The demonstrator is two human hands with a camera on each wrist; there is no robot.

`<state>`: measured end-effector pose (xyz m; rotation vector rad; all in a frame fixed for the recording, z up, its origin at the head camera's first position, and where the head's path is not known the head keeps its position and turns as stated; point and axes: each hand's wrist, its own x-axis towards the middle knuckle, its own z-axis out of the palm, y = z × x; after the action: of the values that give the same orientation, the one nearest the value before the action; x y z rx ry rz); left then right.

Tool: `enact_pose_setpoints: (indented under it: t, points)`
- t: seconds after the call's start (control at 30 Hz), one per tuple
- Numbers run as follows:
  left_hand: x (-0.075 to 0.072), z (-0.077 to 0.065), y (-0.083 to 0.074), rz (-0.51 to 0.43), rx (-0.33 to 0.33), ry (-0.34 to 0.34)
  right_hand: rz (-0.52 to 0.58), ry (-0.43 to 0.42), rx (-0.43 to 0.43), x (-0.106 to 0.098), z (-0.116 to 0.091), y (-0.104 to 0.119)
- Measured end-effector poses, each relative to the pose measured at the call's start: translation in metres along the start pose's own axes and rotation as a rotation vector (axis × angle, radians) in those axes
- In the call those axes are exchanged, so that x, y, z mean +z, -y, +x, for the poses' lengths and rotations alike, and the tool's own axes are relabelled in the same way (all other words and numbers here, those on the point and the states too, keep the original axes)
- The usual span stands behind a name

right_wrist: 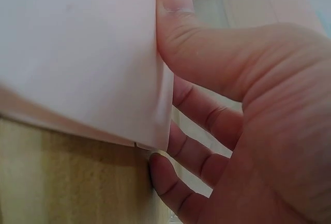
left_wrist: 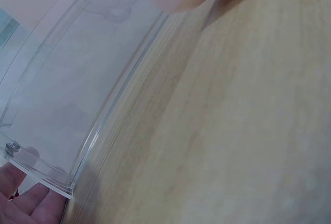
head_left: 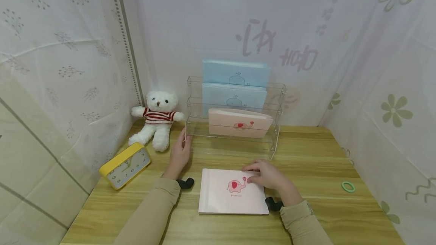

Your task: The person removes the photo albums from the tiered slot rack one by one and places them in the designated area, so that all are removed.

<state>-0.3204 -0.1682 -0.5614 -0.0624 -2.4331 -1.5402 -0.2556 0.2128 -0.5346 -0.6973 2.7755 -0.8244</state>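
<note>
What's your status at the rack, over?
Left hand holding clear rack, left side. Right hand gripping pink elephant booklet. Teddy bear, yellow clock off left, not blocking.

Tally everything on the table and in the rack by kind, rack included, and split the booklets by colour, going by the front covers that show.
Blue booklets: 2
Pink booklets: 2
Clear rack: 1
Teddy bear: 1
Yellow clock: 1
Green ring: 1
Total: 8
</note>
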Motion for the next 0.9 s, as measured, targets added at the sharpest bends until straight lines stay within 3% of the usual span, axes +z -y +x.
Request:
enact_pose_setpoints:
  t: [0.23, 0.37, 0.47, 0.63, 0.73, 0.8, 0.9]
  points:
    - [0.0, 0.0, 0.001, -0.01, -0.001, -0.012, 0.03, 0.003, 0.004, -0.005, -0.001, 0.006]
    - [0.0, 0.0, 0.001, -0.018, -0.001, -0.01, 0.08, -0.056, -0.019, -0.014, -0.003, 0.013]
    - [0.001, -0.001, 0.002, -0.018, -0.003, -0.005, 0.107, -0.2, -0.07, -0.023, -0.004, 0.021]
    - [0.002, 0.0, 0.001, -0.018, 0.007, 0.002, 0.181, -0.584, -0.17, -0.047, -0.003, 0.038]
    - [0.002, 0.001, 0.0, -0.015, 0.014, -0.001, 0.258, -0.782, -0.175, -0.062, 0.002, 0.048]
    - [0.002, 0.001, 0.0, -0.015, 0.011, -0.004, 0.292, -0.878, -0.157, -0.071, 0.007, 0.055]
    - [0.001, 0.001, 0.001, -0.016, 0.005, -0.005, 0.283, -0.946, -0.111, -0.083, 0.015, 0.062]
